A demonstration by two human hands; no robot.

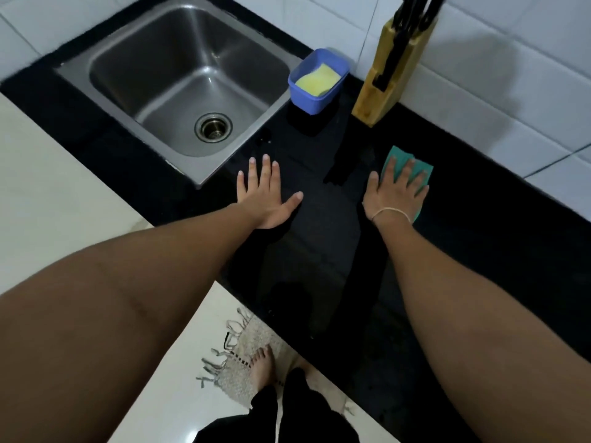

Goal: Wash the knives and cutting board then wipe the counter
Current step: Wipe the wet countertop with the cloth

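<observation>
My right hand (395, 195) presses flat, fingers straight, on a teal cloth (406, 169) on the black tabletop (479, 219). My left hand (267, 195) rests open, fingers spread, beside the steel sink (80, 67). Knives (412, 14) stand in the wooden block (388, 81) by the wall, near a blue tub (300, 97) holding a yellow sponge (316, 79).

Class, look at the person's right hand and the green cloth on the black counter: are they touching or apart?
Touching. The head view shows the right hand lying flat on the green cloth, its straight fingers spread over it and pressing it onto the counter.
</observation>
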